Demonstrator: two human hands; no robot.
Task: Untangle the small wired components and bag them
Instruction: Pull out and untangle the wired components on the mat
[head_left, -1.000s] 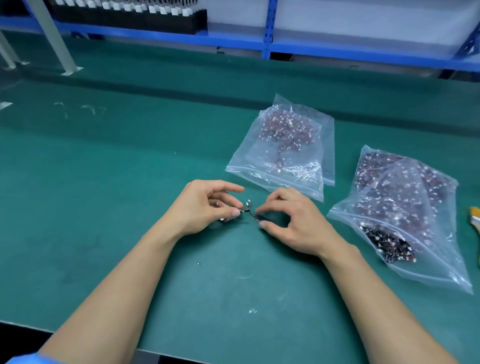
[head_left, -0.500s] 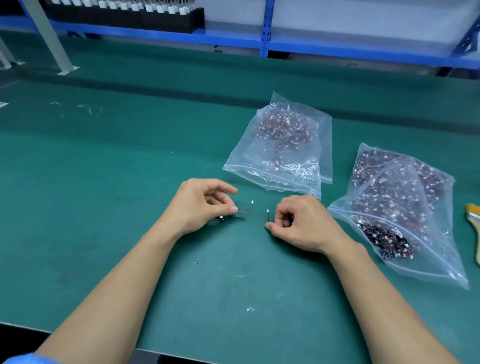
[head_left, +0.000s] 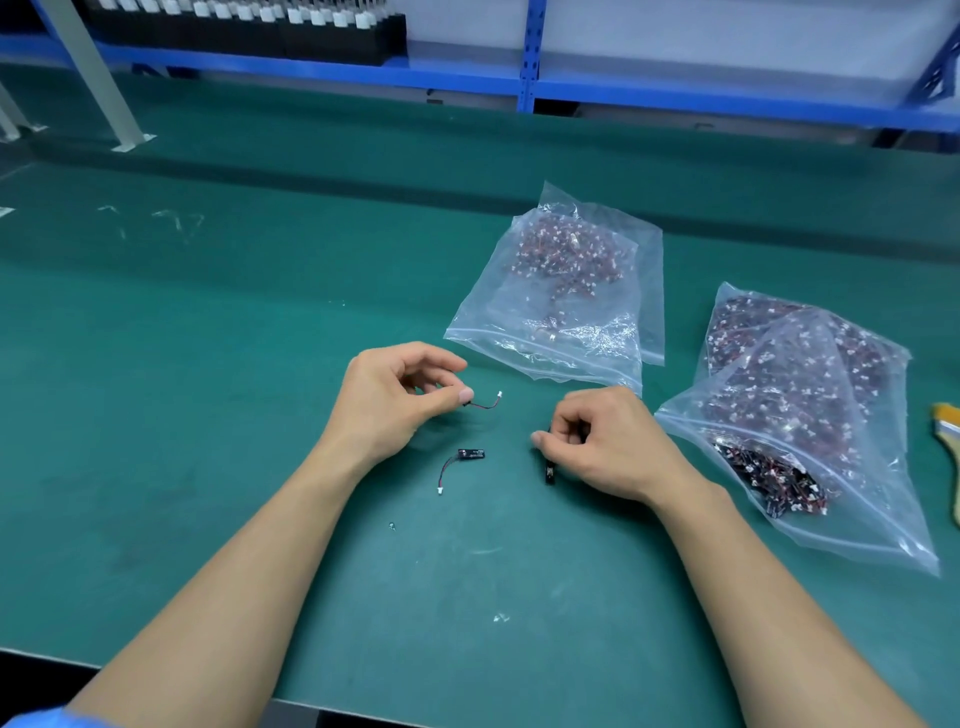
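Now three components sit apart on the mat, none crossing another.

Left hand pinches the left component between thumb and forefinger. Its red-black lead and white plug stick out to the right; the other end is hidden under the thumb. The remaining fingers curl loosely.

Right hand is curled knuckles-up, thumb and forefinger nipping the lead of the right component. Its black body points down toward us, at or just above the mat; we cannot tell which.

Loose component lies flat between the two wrists, held by neither hand.

We judge each hand grips by one end so the leads hang free and cannot snag one another. Both forearms run low over the mat, wrists angled inward.

Two clear bags lie to the right, both part-filled with like parts: far bag beyond the hands, near bag just beside the right hand. We cannot tell which is the target.

Brush lies at the right edge, untouched.
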